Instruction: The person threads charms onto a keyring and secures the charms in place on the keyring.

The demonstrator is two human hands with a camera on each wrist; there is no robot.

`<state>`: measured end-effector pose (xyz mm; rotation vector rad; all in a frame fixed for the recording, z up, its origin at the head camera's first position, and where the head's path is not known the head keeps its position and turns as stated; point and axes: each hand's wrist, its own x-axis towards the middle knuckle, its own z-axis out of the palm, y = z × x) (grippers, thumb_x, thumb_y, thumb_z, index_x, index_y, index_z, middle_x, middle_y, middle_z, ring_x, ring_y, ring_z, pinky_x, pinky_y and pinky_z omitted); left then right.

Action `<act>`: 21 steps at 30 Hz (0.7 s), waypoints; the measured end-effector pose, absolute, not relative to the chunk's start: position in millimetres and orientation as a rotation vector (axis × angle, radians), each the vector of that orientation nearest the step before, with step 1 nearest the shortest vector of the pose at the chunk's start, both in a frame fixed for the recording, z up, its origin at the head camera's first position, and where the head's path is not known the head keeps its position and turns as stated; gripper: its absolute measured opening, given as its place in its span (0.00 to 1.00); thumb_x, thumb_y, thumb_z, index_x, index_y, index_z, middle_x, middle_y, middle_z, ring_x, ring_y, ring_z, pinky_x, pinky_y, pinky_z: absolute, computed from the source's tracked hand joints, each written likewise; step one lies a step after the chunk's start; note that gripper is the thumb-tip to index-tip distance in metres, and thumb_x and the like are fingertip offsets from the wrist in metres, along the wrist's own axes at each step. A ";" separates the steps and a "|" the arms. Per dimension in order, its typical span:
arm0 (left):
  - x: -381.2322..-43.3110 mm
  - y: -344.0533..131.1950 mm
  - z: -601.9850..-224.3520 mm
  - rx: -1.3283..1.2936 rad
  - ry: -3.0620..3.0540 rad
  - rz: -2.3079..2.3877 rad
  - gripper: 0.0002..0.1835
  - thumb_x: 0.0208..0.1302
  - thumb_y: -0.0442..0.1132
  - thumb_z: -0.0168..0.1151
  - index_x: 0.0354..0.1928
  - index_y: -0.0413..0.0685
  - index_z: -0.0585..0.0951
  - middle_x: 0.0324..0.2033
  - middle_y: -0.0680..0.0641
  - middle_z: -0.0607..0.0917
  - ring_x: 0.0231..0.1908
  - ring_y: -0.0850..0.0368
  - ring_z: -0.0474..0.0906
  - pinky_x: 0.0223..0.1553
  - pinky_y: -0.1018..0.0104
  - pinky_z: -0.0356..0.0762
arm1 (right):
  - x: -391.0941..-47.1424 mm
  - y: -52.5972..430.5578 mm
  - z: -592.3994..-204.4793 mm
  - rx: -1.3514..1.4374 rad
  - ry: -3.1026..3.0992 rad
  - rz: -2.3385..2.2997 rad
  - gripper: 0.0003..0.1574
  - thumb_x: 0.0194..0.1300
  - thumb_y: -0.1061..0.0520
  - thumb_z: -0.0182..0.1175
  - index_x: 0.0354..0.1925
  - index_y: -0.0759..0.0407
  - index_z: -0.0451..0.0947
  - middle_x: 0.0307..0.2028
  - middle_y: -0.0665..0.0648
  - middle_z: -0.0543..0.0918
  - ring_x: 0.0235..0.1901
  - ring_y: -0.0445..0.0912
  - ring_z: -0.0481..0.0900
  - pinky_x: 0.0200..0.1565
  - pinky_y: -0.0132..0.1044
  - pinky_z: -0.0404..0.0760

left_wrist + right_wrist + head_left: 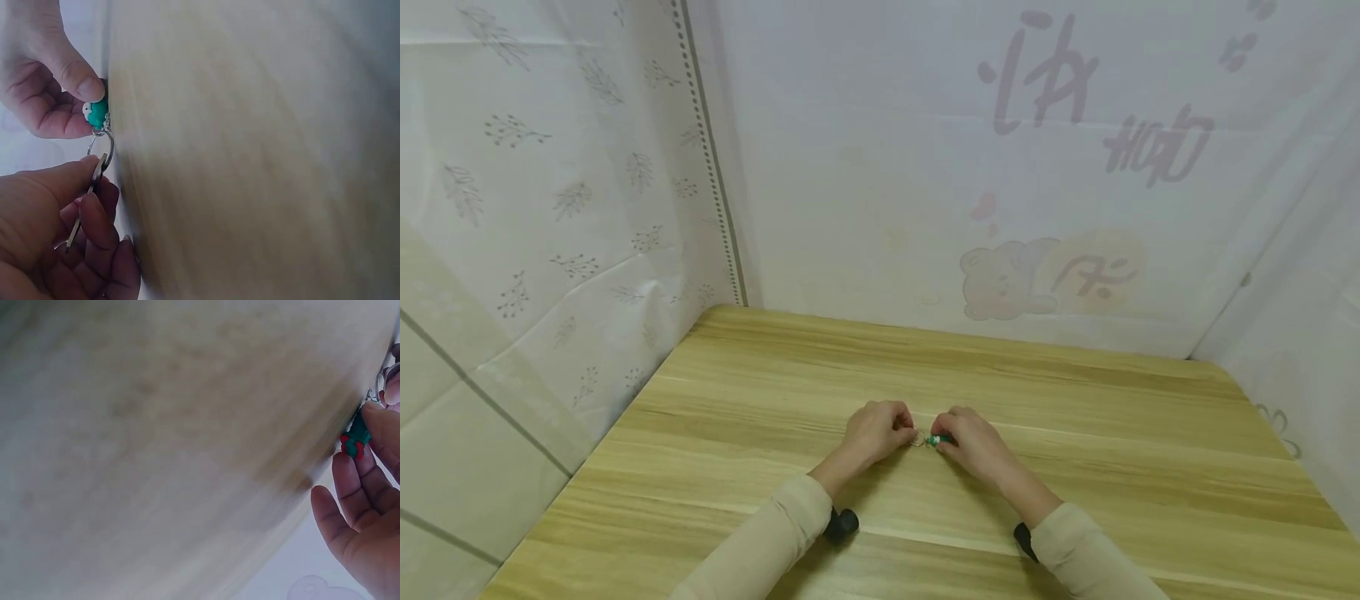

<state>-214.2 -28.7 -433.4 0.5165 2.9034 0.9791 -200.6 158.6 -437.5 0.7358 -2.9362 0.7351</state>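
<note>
My left hand (872, 433) pinches a flat metal key (74, 232) between thumb and fingers. The key hangs on a silver split ring (112, 150), which joins through a short chain to a small green figurine charm (97, 115) with a white patch. Thumb and fingers of my right hand (972, 443) hold that charm. Red parts show at the charm's end (357, 444) in the right wrist view. Both hands are close together, low over the wooden table (790, 375), with the ring spanning the gap between them.
Pale printed cloth (850, 167) stands behind the table, and more patterned cloth (572, 200) hangs along the left side. Dark wrist-worn devices (841, 526) show under both cuffs.
</note>
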 end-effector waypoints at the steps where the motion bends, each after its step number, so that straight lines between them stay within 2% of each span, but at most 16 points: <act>1: -214.5 -28.9 -433.8 0.518 2.911 0.972 0.06 0.56 0.42 0.68 0.26 0.52 0.80 0.20 0.57 0.81 0.21 0.65 0.70 0.24 0.72 0.66 | -200.4 158.6 -437.4 0.740 -2.934 0.726 0.06 0.55 0.61 0.67 0.32 0.54 0.80 0.30 0.47 0.77 0.33 0.39 0.69 0.36 0.34 0.74; 8: -216.5 -29.7 -435.2 0.523 2.950 0.956 0.08 0.55 0.44 0.69 0.26 0.52 0.80 0.21 0.57 0.82 0.21 0.67 0.71 0.24 0.72 0.67 | -201.2 158.0 -438.2 0.754 -2.906 0.680 0.06 0.54 0.62 0.68 0.32 0.55 0.80 0.30 0.47 0.77 0.32 0.40 0.69 0.34 0.33 0.74; 21: -213.7 -30.8 -436.5 0.482 3.057 0.797 0.10 0.54 0.47 0.70 0.26 0.51 0.79 0.22 0.56 0.80 0.22 0.64 0.72 0.23 0.71 0.67 | -198.7 160.3 -440.9 0.745 -2.902 0.704 0.08 0.53 0.65 0.68 0.34 0.58 0.80 0.32 0.50 0.77 0.35 0.42 0.71 0.37 0.36 0.75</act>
